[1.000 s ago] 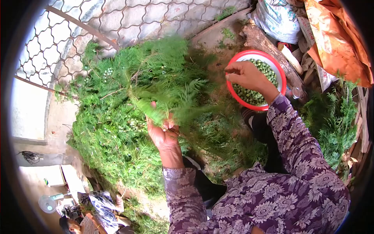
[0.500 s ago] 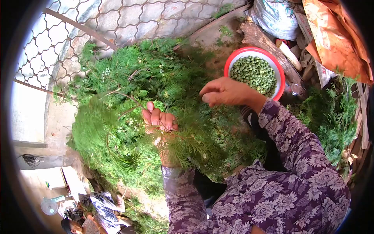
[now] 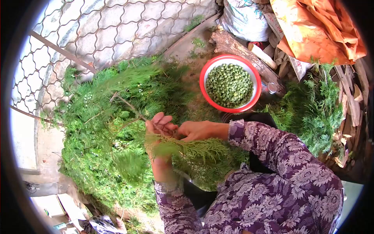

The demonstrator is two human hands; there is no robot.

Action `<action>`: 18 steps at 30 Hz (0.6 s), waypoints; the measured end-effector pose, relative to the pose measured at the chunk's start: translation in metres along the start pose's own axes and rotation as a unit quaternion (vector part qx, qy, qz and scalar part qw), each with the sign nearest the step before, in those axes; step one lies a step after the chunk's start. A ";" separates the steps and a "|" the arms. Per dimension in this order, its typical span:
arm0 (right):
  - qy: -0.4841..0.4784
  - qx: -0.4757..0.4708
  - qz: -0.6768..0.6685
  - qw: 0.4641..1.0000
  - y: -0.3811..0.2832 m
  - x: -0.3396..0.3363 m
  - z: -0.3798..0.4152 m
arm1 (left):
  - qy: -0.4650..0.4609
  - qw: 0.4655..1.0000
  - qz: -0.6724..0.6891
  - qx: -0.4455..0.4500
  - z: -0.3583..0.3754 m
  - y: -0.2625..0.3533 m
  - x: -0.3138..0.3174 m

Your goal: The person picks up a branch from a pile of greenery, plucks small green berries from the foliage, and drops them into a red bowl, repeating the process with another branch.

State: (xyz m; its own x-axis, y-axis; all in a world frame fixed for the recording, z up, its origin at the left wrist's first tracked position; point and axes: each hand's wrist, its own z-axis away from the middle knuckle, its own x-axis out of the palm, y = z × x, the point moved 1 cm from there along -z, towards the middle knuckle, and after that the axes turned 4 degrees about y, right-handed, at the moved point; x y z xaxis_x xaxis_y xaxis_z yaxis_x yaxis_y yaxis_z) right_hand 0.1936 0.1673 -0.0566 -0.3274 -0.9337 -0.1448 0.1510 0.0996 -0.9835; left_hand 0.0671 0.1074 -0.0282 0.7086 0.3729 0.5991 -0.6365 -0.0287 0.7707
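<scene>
Purple top (image 3: 269, 199), printed all over with big pale daisy-like flowers, pale hatched patches between. Left sleeve (image 3: 177, 212) and right sleeve (image 3: 284, 150) long, same print, ending near the wrists. Fabric loose, creased at the elbow. Dark trousers (image 3: 198, 195), plain black-looking, partly covered by top. Left hand (image 3: 155, 130), right hand (image 3: 200, 130): both bare.

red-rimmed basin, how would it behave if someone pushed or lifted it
The basin would probably resist tipping under a gentle push, since it looks wide. The small green pieces inside look loose, so they would likely shift or spill if it tilted.
</scene>
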 end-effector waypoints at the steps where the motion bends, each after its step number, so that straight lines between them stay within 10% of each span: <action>1: -0.001 0.001 0.003 1.000 0.003 -0.001 0.006 | -0.001 1.000 0.003 0.002 0.004 0.001 0.003; 5: 0.225 0.075 -0.143 0.961 -0.034 -0.026 0.062 | 0.000 0.988 -0.140 -0.072 -0.012 -0.012 -0.029; 7: 0.364 0.051 -0.103 0.924 -0.046 -0.043 0.100 | -0.041 0.938 -0.340 0.060 0.003 -0.007 -0.024; 8: 0.458 0.122 -0.142 0.869 -0.053 -0.047 0.126 | 0.038 0.989 -0.144 -0.021 0.013 0.002 0.002; 11: 0.651 0.003 -0.014 0.759 -0.023 -0.080 0.251 | 0.044 0.993 -0.105 -0.011 0.012 0.019 -0.014; 14: 0.710 0.150 0.454 0.517 0.023 -0.109 0.416 | 0.056 0.994 -0.089 0.001 0.012 0.025 -0.023; 16: 0.880 0.032 0.089 0.465 0.045 -0.109 0.509 | 0.061 0.995 -0.080 0.008 0.013 0.026 -0.026; 17: 0.822 0.104 0.401 0.390 0.073 -0.101 0.564 | 0.060 0.995 -0.081 0.008 0.014 0.025 -0.027; 18: 0.871 0.043 0.278 0.403 0.095 -0.091 0.591 | 0.054 0.996 -0.074 0.008 0.015 0.025 -0.027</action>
State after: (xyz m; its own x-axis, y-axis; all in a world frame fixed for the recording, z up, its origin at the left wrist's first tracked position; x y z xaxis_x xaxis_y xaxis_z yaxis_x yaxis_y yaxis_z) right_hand 0.7889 0.0584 -0.0727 -0.3673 0.8899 -0.2705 0.6599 0.0445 -0.7500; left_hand 0.0367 0.0827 -0.0215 0.7563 0.4722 0.4528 -0.5224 0.0193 0.8525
